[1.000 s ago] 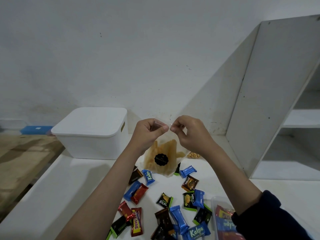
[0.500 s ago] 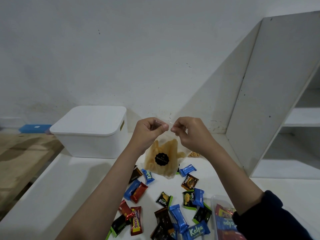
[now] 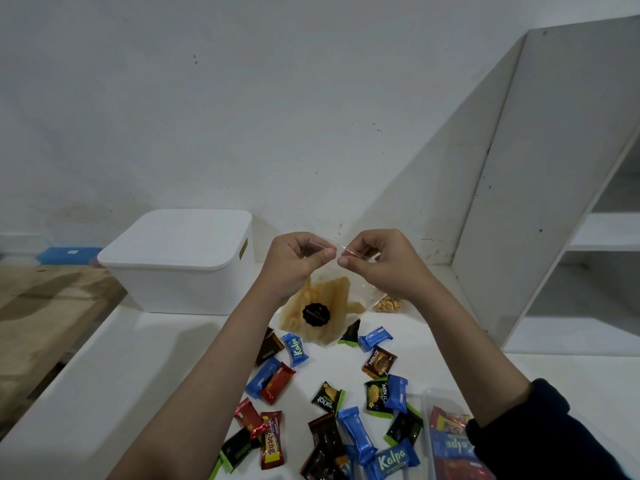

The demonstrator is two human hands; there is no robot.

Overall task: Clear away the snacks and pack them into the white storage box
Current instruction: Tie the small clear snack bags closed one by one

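A clear bag of pale chips [image 3: 317,311] with a round black label hangs above the white counter. My left hand [image 3: 298,259] and my right hand [image 3: 375,259] each pinch its top edge, thumbs almost touching. The white storage box [image 3: 180,268] stands at the back left with its lid on. Several small wrapped snacks [image 3: 346,403], blue, red, black and green, lie scattered on the counter below the bag.
A clear plastic container [image 3: 429,410] holding wrapped snacks sits at the lower right, partly under my dark sleeve. A small bag of nuts [image 3: 389,304] lies behind the chips. White shelving [image 3: 554,202] rises on the right. A wooden surface [image 3: 41,306] lies to the left.
Both hands stay pinched on the bag's top edge. The bag hangs in nearly the same place.
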